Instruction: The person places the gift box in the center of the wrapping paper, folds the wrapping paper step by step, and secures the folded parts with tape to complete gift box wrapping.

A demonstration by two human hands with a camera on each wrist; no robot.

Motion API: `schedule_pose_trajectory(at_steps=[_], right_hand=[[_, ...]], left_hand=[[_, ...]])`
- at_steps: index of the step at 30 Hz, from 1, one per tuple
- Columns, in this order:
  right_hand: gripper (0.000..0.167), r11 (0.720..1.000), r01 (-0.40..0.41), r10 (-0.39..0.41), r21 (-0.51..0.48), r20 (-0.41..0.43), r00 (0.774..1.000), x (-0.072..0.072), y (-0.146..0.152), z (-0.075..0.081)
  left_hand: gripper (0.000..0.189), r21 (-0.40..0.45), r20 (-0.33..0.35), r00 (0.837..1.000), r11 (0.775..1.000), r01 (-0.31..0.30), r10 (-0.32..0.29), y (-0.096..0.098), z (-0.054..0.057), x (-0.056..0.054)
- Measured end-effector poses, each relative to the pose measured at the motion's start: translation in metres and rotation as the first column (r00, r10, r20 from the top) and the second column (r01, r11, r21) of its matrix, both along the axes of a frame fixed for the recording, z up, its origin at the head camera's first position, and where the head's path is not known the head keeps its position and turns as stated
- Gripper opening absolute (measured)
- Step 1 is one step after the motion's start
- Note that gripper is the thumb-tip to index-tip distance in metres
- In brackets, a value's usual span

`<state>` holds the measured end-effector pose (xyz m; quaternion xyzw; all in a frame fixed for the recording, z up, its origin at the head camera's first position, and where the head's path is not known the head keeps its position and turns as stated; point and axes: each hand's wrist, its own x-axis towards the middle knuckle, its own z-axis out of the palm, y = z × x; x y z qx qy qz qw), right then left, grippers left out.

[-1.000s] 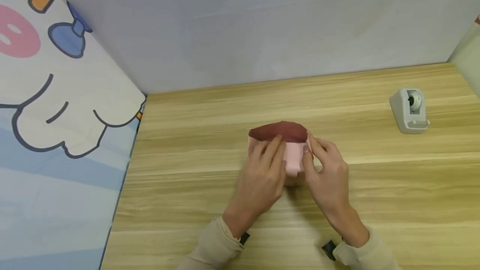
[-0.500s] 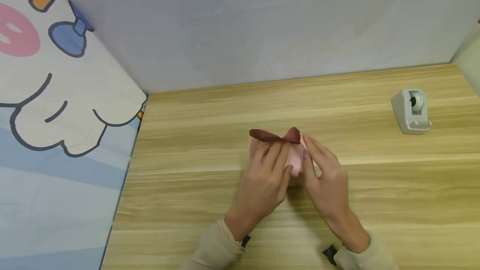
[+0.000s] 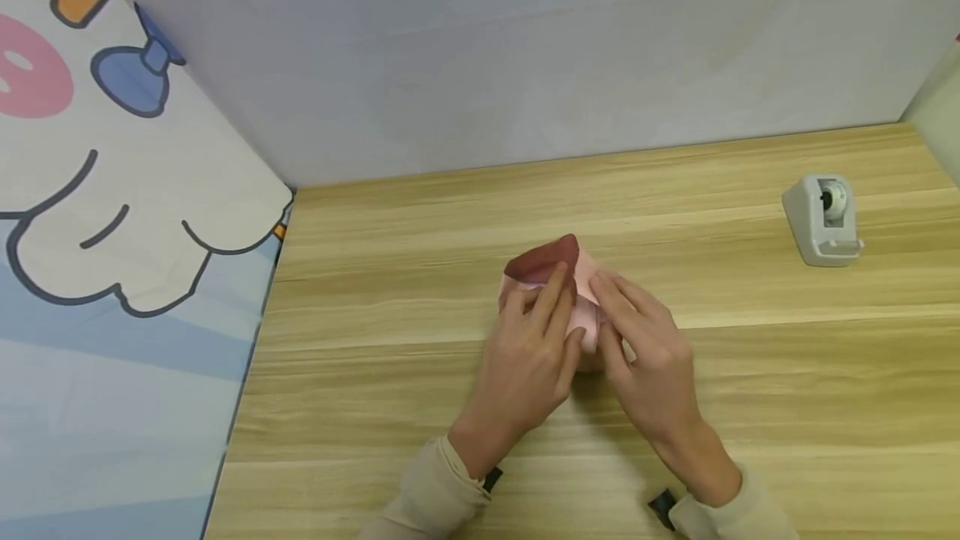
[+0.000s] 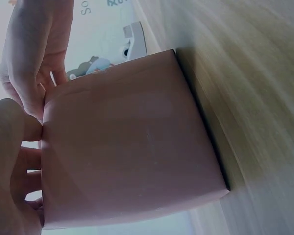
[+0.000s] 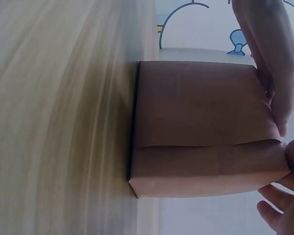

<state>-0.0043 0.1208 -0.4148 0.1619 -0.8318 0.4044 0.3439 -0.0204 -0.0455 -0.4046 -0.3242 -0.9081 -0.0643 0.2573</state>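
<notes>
A boxy package in pink paper stands upright on the wooden table, its flat sides showing in the left wrist view (image 4: 132,142) and its lengthwise paper seam in the right wrist view. At its top, the pink paper (image 3: 588,263) is creased inward, and a dark red inner side (image 3: 542,258) shows at the far flap. My left hand (image 3: 522,365) lies over the top, its thumb at the near edge and fingers across the folded paper. With thumb and fingers, my right hand (image 3: 651,344) pinches the paper at the top right corner. The package's inside is hidden.
A grey tape dispenser (image 3: 821,219) with a roll in it stands at the right back of the table (image 3: 390,273). Behind the table rises a pale wall (image 3: 525,48). A panel with cartoon drawings (image 3: 150,265) borders the left side.
The right part of the dark red flap has folded inward, leaving a slanted pink fold. My right hand has shifted slightly left with the paper; my left hand has stayed nearly in place.
</notes>
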Motion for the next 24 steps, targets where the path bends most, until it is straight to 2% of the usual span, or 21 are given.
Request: schedule_pose_trajectory(at_steps=[7, 11, 15, 17, 19, 21, 22, 24], right_hand=[[0.041, 0.997, -0.052, 0.053, 0.064, -0.014, 0.998, 0.0, 0.003, 0.0], [0.041, 0.993, -0.077, 0.077, 0.087, 0.0, 0.997, 0.0, 0.005, 0.002], [0.039, 0.982, -0.131, 0.124, 0.135, 0.061, 0.99, 0.0, 0.011, 0.004], [0.041, 0.973, -0.181, 0.164, 0.14, 0.124, 0.979, 0.002, 0.015, 0.006], [0.044, 0.969, -0.235, 0.214, 0.078, 0.215, 0.953, 0.003, 0.019, 0.008], [0.045, 0.961, -0.269, 0.277, -0.066, 0.292, 0.915, 0.005, 0.025, 0.01], [0.045, 0.953, -0.263, 0.298, -0.149, 0.315, 0.901, 0.006, 0.027, 0.01], [0.045, 0.932, -0.229, 0.317, -0.281, 0.325, 0.891, 0.008, 0.031, 0.011]], left_hand=[[0.042, 0.028, 0.008, 1.0, 1.0, -0.013, 0.013, -0.002, 0.0, 0.003], [0.051, 0.07, 0.02, 0.999, 0.997, -0.03, 0.029, -0.002, 0.0, 0.004], [0.059, 0.108, 0.043, 0.999, 0.994, -0.026, 0.021, -0.002, 0.0, 0.004], [0.054, 0.118, 0.05, 0.999, 0.993, -0.018, 0.012, -0.002, 0.0, 0.004], [0.044, 0.112, 0.052, 0.999, 0.994, -0.011, 0.005, -0.003, 0.0, 0.005], [0.037, 0.101, 0.055, 0.998, 0.995, -0.01, 0.005, -0.003, 0.001, 0.005], [0.034, 0.098, 0.056, 0.998, 0.995, -0.012, 0.007, -0.004, 0.001, 0.005], [0.033, 0.093, 0.061, 0.998, 0.996, -0.016, 0.01, -0.004, 0.002, 0.006]])
